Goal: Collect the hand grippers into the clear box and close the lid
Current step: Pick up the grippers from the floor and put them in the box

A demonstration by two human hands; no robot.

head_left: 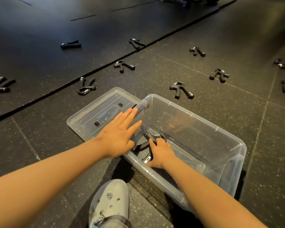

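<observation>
The clear box [229,137] stands open on the dark floor, and its clear lid [89,112] lies flat beside it on the left. My right hand [161,153] is inside the box, fingers curled round a black hand gripper [152,137] near the box's bottom. My left hand [120,134] is flat with straight fingers over the box's left rim. Several black hand grippers lie scattered on the floor beyond, the closest ones being a gripper [181,90] just behind the box and a gripper [86,87] behind the lid.
More grippers lie farther out: a gripper [123,65], a gripper [219,75], a gripper [197,51] and a gripper [0,87] at far left. A dark seam [105,66] between floor mats runs diagonally. A grey clog [110,203] stands at bottom centre.
</observation>
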